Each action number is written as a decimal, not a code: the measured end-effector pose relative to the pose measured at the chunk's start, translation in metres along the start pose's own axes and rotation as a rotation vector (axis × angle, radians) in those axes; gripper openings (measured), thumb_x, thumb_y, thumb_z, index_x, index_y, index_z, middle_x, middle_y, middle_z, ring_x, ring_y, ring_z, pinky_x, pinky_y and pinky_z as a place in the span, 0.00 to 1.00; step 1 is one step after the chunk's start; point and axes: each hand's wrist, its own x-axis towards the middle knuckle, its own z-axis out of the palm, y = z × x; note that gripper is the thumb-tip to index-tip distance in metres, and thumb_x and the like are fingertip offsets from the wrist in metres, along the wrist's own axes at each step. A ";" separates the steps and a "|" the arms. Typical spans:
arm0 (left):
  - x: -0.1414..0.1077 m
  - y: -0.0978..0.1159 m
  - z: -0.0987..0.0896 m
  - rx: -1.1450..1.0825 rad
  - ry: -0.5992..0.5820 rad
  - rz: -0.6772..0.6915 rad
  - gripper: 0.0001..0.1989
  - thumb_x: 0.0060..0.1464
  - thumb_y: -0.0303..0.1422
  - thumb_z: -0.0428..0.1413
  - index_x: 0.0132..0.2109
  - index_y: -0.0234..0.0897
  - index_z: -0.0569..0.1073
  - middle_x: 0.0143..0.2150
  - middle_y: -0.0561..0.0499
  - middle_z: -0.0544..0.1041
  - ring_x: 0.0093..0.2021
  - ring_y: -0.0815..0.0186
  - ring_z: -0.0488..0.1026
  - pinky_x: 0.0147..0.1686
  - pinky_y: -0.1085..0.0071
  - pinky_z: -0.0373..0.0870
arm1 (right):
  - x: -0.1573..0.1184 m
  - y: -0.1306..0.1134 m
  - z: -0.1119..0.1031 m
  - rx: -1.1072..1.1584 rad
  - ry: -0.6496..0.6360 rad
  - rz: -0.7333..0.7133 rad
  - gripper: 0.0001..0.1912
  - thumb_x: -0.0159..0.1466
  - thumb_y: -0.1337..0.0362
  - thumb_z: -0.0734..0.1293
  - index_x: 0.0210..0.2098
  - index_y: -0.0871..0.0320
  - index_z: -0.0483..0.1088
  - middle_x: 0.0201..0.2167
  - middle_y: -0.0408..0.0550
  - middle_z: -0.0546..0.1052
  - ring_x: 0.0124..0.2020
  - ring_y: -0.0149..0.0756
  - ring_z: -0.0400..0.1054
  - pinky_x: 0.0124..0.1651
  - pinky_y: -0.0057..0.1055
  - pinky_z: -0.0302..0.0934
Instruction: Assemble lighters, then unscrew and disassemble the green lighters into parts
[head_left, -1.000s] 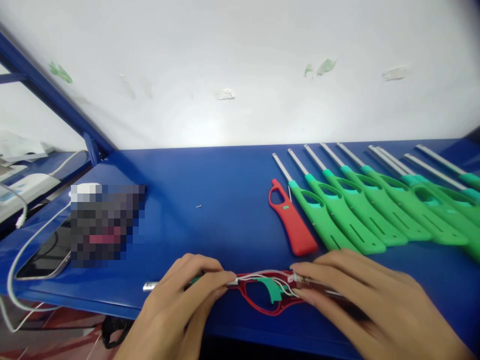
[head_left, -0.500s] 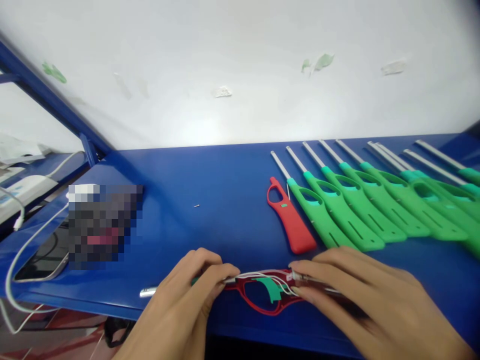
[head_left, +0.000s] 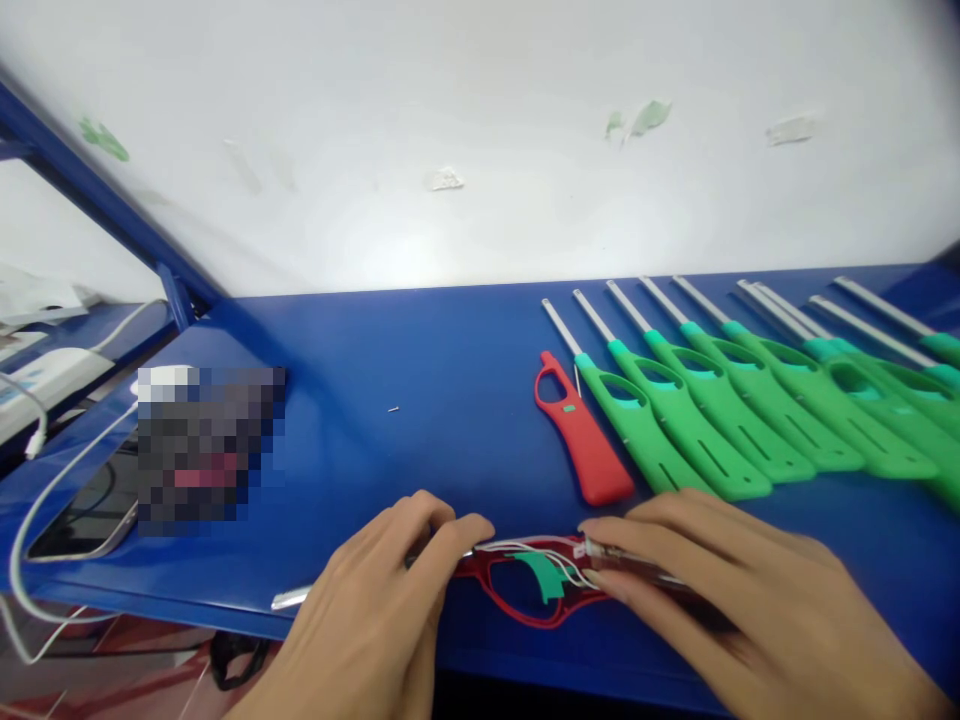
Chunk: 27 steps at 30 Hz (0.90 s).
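Near the front edge of the blue shelf, both my hands are closed on a red lighter half (head_left: 517, 612), its hollow side up. White wires (head_left: 536, 547) and a green trigger (head_left: 545, 575) show in it. My left hand (head_left: 382, 590) pinches its nozzle end; the tip of a metal tube (head_left: 291, 597) sticks out on the left, mostly hidden by the hand. My right hand (head_left: 720, 590) grips the handle end, where a clear part (head_left: 600, 550) shows by the fingertips. A second red lighter half (head_left: 585, 440) lies behind, outer side up.
Several green long-nosed lighters (head_left: 694, 430) lie in a row at the right. A small screw (head_left: 394, 408) rests mid-shelf. On the left are a phone (head_left: 86, 510), a white cable (head_left: 22, 560) and a blurred-out item (head_left: 210, 450). A white wall (head_left: 480, 90) stands behind.
My left hand has shifted slightly right along the nozzle end, and the metal tube's tip has moved slightly left and down. My right hand keeps its hold.
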 end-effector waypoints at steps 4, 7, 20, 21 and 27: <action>0.003 -0.001 -0.001 0.008 0.043 0.033 0.26 0.64 0.17 0.44 0.62 0.44 0.69 0.47 0.47 0.75 0.39 0.62 0.75 0.35 0.67 0.75 | -0.001 0.000 -0.001 0.009 0.002 0.003 0.12 0.81 0.55 0.62 0.53 0.44 0.77 0.45 0.37 0.85 0.41 0.34 0.84 0.40 0.33 0.77; 0.004 -0.003 -0.004 0.003 0.062 0.037 0.23 0.67 0.17 0.44 0.60 0.44 0.70 0.47 0.48 0.75 0.39 0.64 0.75 0.36 0.69 0.74 | 0.000 0.000 -0.001 0.009 0.004 0.014 0.11 0.81 0.55 0.62 0.53 0.44 0.77 0.45 0.36 0.85 0.41 0.33 0.83 0.40 0.32 0.77; 0.007 0.005 -0.009 -0.076 0.105 -0.019 0.13 0.72 0.24 0.50 0.56 0.45 0.73 0.47 0.51 0.74 0.39 0.69 0.78 0.38 0.74 0.76 | 0.002 0.000 -0.001 0.013 0.026 0.011 0.11 0.81 0.54 0.61 0.53 0.44 0.76 0.44 0.35 0.85 0.40 0.30 0.83 0.40 0.30 0.75; 0.008 0.006 -0.008 -0.072 0.115 -0.027 0.11 0.73 0.26 0.52 0.55 0.45 0.73 0.46 0.52 0.75 0.40 0.68 0.78 0.39 0.74 0.77 | 0.002 0.000 -0.001 0.013 0.027 0.010 0.11 0.81 0.54 0.61 0.53 0.44 0.76 0.44 0.34 0.85 0.41 0.30 0.83 0.41 0.30 0.75; 0.012 0.008 0.002 -0.092 0.186 -0.017 0.07 0.73 0.25 0.55 0.51 0.44 0.73 0.42 0.55 0.77 0.40 0.69 0.78 0.41 0.73 0.74 | 0.002 0.000 -0.001 0.008 0.025 0.002 0.11 0.81 0.54 0.62 0.53 0.43 0.76 0.44 0.33 0.84 0.41 0.29 0.82 0.41 0.29 0.74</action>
